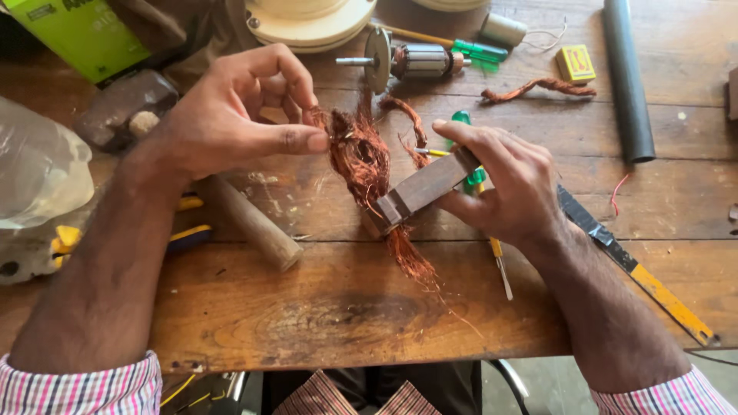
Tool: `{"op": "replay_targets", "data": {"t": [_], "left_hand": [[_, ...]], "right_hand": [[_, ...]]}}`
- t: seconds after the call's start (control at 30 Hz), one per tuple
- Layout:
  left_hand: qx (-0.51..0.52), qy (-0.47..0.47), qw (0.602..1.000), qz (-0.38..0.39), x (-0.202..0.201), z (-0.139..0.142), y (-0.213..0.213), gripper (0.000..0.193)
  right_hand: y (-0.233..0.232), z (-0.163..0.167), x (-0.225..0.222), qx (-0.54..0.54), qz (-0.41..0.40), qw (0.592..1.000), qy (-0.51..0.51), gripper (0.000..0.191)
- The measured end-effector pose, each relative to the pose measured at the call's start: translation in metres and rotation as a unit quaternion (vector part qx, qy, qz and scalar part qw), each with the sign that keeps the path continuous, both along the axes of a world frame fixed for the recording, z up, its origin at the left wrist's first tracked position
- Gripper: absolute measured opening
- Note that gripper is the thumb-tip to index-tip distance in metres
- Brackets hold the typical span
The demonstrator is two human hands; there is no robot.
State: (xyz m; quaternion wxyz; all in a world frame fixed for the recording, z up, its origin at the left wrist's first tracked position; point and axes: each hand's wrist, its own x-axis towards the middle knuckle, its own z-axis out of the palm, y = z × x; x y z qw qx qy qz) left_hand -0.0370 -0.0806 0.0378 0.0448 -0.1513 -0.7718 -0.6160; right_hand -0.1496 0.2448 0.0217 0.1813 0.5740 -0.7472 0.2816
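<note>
Head view, frame centre: left hand [231, 115] pinches frayed reddish copper winding [360, 157] trailing from the dull rectangular metal core [419, 190] gripped by right hand [503, 184].

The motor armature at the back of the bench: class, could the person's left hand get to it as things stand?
Probably yes, once freed. The left hand is pinching the copper wire, but the armature lies just beyond it on the wooden table, with nothing standing between them.
</note>
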Motion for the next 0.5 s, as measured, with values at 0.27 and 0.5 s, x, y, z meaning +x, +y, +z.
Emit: {"op": "replay_targets", "data": {"t": [0.27, 0.5], "left_hand": [[-0.064, 0.027, 0.997, 0.044, 0.0001, -0.0061, -0.0016, 0.025], [-0.03, -0.061, 0.997, 0.022, 0.0067, 0.0005, -0.0085, 0.031]], "right_hand": [[0.0008, -0.0029, 0.0002, -0.01, 0.009, 1.0, 0.008, 0.058], [0.0038, -0.0045, -0.002, 0.009, 0.016, 1.0, -0.004, 0.061]]}}
